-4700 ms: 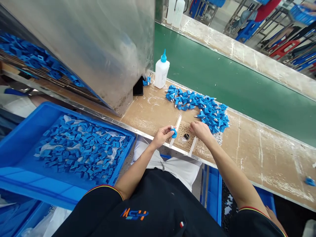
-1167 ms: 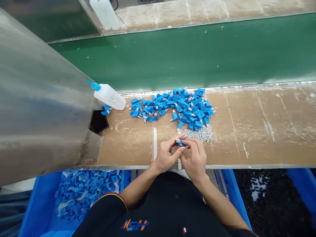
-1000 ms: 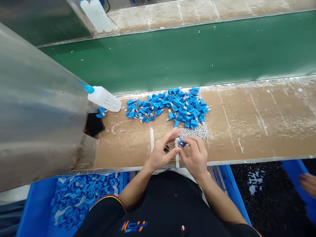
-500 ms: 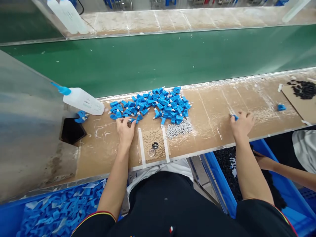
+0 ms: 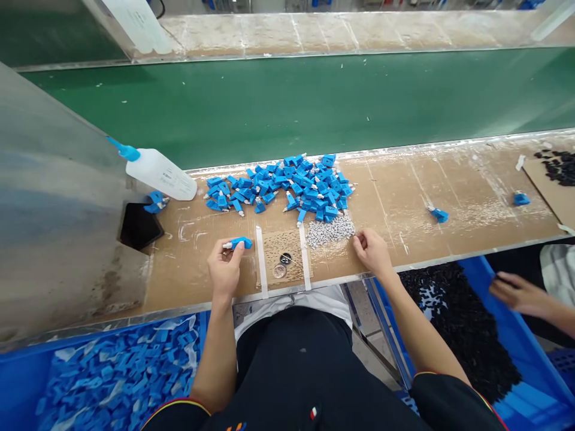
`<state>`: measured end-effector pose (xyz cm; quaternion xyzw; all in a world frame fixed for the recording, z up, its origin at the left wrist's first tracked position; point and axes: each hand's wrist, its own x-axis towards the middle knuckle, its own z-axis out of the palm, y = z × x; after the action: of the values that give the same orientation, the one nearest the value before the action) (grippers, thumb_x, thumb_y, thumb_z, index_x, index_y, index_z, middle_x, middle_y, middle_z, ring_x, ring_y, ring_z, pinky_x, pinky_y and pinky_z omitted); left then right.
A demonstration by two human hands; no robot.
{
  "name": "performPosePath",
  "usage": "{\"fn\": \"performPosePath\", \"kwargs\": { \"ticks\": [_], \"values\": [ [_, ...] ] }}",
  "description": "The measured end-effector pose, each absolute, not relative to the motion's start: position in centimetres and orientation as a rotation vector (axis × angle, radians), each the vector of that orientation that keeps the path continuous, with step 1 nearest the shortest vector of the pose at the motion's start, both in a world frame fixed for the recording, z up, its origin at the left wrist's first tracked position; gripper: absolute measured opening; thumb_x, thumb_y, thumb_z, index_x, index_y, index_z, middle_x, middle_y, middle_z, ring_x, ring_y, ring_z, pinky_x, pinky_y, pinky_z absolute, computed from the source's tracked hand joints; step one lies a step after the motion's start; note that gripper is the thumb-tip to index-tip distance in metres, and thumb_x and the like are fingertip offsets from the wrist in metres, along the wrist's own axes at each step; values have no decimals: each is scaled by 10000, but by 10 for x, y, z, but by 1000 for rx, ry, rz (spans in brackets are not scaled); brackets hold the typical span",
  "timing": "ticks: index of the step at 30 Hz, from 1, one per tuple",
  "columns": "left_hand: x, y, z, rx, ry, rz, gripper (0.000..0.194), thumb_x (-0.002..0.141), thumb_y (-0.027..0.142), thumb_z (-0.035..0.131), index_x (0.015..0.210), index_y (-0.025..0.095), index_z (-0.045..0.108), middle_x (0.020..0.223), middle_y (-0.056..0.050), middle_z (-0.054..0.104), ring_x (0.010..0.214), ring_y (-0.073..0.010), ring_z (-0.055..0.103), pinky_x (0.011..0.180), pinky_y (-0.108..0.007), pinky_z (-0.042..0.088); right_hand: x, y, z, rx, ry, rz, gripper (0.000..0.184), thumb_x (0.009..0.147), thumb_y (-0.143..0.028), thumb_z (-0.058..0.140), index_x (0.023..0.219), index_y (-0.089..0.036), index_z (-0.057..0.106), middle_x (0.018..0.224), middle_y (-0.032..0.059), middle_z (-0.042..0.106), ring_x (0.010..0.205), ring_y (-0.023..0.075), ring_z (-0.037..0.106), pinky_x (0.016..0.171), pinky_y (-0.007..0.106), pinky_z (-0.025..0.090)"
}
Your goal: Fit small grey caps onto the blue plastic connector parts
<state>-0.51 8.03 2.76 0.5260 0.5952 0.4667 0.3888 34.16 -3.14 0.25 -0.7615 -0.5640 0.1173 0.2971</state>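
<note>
Between the thumb and fingers of my left hand is a small blue plastic part with a whitish tip pointing left. It is held above the bench, in front of a heap of similar blue parts. My right hand has its fingers curled together at the right edge of a patch of tiny grey pieces; whether a piece is pinched there is too small to tell. Between the hands lies a perforated brown pad edged with white tape, bearing a black round cap and a clear round dish.
A white squeeze bottle and a dark flat object are at the left. Single blue parts lie rightward, one a blue piece. Below are bins of blue parts and black parts, with a co-worker's hand nearby.
My right hand has released a blue part on the right of the bench and moved left to the grey pieces. My left hand has drawn a blue part from the heap toward me.
</note>
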Motion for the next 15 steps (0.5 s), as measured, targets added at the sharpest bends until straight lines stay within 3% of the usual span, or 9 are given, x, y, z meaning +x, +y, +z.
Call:
{"fn": "performPosePath", "kwargs": {
  "ticks": [7, 15],
  "values": [
    [-5, 64, 32, 1272, 1449, 1189, 314, 709, 438, 750, 838, 167, 659, 769, -27, 700, 701, -154, 669, 717, -286, 565, 345, -23, 5, -1957, -1676, 382, 82, 887, -263, 527, 867, -227, 598, 829, 51, 615, 690, 196, 575, 711, 335, 489],
    [-5, 54, 28, 1238, 1399, 1182, 349, 703, 463, 768, 836, 161, 656, 764, -29, 702, 702, -156, 678, 715, -287, 573, 337, -23, -2, -1968, -1846, 279, 132, 917, -230, 525, 804, -232, 593, 846, 67, 625, 799, 225, 605, 756, 339, 491]
  ]
}}
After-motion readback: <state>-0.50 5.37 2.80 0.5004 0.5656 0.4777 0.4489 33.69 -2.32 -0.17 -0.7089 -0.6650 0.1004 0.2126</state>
